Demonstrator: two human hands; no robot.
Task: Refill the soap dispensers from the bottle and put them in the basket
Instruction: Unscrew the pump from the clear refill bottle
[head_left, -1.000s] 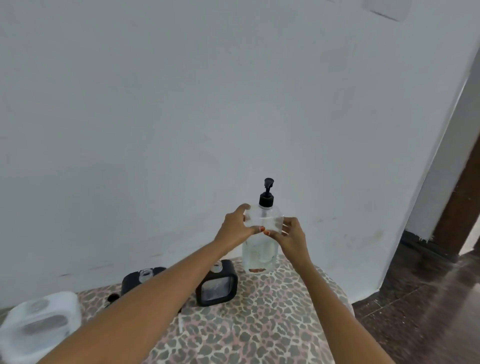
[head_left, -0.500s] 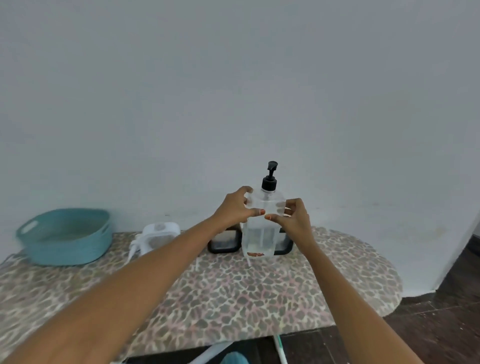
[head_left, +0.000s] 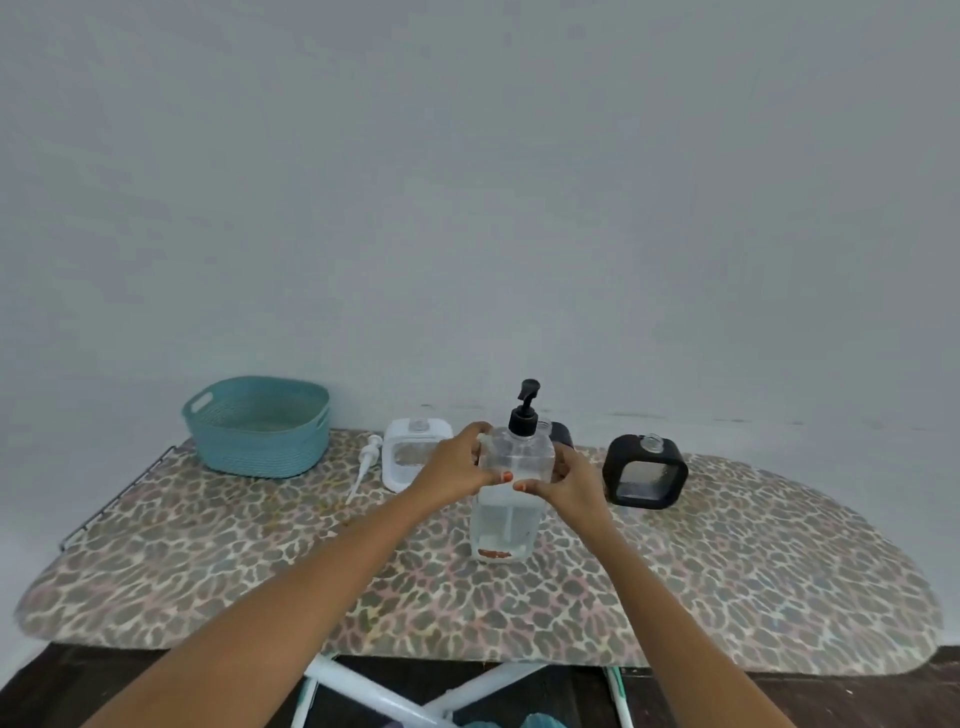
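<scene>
Both our hands, left (head_left: 457, 467) and right (head_left: 569, 480), clasp the upright pump bottle (head_left: 511, 488) at its shoulders above the counter (head_left: 727, 582). We judge the open black dispenser (head_left: 645, 472) nearest, just right; the basket (head_left: 258, 426) sits far left.

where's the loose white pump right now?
Head view: the white pump lies on the ironing board, left of centre, between the teal basket and the white dispenser.

I note two bare forearms, no sleeves in view, left hand (head_left: 457, 467), right hand (head_left: 569, 483), orange-red polish on thumbnails
</scene>
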